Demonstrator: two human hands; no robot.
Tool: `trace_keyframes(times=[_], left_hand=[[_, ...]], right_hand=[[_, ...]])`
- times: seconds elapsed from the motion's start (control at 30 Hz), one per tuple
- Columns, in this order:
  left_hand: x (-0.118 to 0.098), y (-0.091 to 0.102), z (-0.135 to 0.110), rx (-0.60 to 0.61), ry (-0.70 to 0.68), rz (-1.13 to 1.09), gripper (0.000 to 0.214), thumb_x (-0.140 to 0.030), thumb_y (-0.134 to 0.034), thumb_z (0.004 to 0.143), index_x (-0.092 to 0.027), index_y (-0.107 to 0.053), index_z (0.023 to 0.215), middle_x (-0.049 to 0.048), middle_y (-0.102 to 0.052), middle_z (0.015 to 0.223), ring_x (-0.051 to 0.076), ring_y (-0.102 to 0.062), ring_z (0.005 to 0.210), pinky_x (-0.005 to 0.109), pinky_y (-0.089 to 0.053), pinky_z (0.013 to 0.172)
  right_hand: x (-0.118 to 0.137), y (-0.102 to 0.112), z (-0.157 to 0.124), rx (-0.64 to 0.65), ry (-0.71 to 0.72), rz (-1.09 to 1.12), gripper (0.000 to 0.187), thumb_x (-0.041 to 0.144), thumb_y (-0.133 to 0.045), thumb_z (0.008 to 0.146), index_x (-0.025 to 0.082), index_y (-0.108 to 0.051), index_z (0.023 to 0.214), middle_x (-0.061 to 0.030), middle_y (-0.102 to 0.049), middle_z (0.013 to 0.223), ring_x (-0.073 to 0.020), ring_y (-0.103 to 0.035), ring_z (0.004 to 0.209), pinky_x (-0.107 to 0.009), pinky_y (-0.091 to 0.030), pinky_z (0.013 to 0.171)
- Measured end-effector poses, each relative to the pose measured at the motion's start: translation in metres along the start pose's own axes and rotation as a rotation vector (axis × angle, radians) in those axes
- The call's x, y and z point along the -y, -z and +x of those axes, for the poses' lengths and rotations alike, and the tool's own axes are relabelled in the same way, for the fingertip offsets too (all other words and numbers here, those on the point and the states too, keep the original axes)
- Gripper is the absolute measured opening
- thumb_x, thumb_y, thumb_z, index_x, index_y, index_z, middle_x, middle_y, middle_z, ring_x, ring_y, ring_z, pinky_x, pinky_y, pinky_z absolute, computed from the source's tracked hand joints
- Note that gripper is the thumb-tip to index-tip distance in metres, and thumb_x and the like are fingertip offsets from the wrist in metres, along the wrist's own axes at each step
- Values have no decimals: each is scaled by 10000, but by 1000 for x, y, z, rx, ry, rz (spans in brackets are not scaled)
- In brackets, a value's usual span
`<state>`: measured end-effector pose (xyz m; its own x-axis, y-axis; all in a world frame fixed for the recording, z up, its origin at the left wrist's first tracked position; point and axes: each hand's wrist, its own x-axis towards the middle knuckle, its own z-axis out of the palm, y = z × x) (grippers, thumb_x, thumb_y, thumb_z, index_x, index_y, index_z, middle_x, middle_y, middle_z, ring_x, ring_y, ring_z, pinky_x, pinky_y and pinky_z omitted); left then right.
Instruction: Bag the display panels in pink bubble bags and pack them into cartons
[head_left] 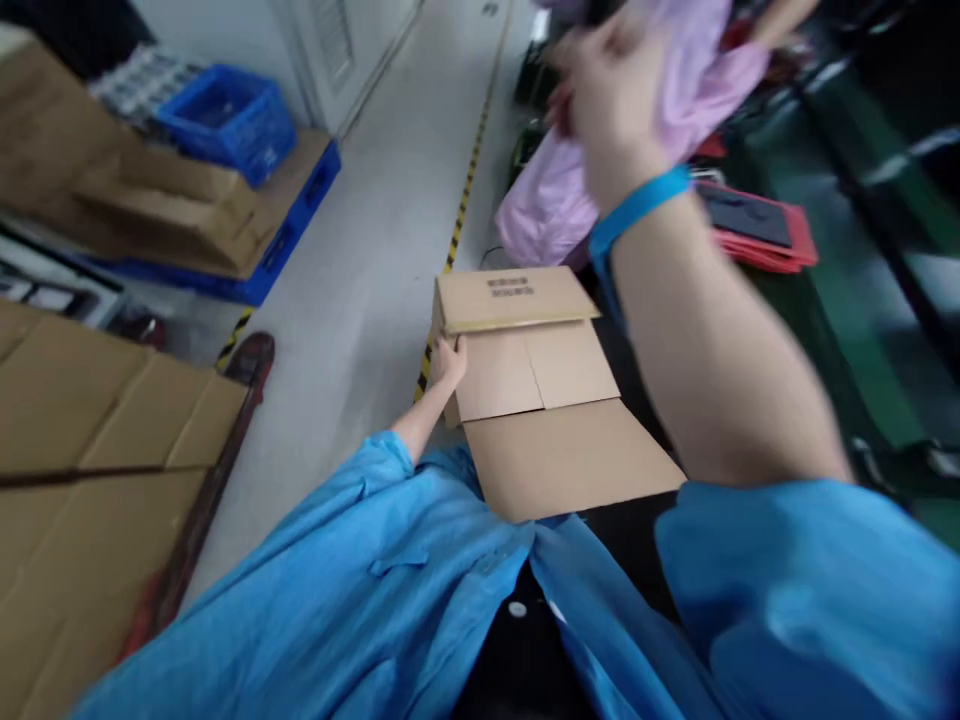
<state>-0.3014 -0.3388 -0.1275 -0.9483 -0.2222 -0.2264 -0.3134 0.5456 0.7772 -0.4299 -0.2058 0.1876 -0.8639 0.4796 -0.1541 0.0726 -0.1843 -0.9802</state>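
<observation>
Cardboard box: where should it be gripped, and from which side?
Probably by its left wall, coming from the left, where the left hand already rests on the edge. That wall stands upright and gives a firm edge, while the open flaps of the cardboard box look thin and likely to bend.

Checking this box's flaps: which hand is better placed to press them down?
Probably the left hand: it rests on the edge of the cardboard box, while the right hand is raised, gripping a pink bundle.

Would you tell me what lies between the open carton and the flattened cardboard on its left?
In the head view, grey floor, yellow-and-black tape and a dark red frame edging the cardboard.
</observation>
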Motion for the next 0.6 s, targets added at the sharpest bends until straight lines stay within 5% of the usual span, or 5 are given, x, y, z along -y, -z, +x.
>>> trace_keyframes(times=[0.07,0.2,0.33,0.47,0.6], left_hand=[[-7,12,12,-23,-127,11,934,-393,-693,1026,-63,-218,1759,303,-319,1796,375,-384,1670,496,-370,1331],[-33,44,56,-8,-433,94,719,-298,-738,980,-222,-493,1652,113,-351,1832,239,-325,1704,357,-295,1373],[-91,68,116,-36,-419,129,442,-407,-607,1085,-182,-648,1463,163,-620,1629,275,-558,1548,377,-406,1306],[-159,70,162,-87,-216,181,616,-465,-446,1156,17,-501,1535,348,-643,1506,381,-665,1407,507,-550,1149],[-189,61,178,-74,-36,281,520,-488,-546,1146,-105,-593,1494,210,-709,1421,313,-742,1244,529,-615,1066]], right_hand=[[1,31,-36,208,422,-321,450,283,-344,976,63,-628,705,20,-617,581,-245,-643,1351,-338,-510,947],[-100,115,-139,399,396,-624,230,157,-652,999,119,-675,773,5,-741,717,-108,-712,754,-235,-582,815],[-192,199,-223,565,210,-1173,268,257,-659,1023,215,-817,1236,-129,-818,1264,-325,-737,1262,-583,-466,1233],[-242,244,-273,255,89,-1456,605,512,-654,1042,227,-666,1575,-222,-462,1749,-483,-338,1667,-802,-116,1331],[-277,255,-291,72,94,-1381,756,626,-567,1066,276,-468,1729,-169,-279,1833,-467,-236,1711,-811,-95,1339]])
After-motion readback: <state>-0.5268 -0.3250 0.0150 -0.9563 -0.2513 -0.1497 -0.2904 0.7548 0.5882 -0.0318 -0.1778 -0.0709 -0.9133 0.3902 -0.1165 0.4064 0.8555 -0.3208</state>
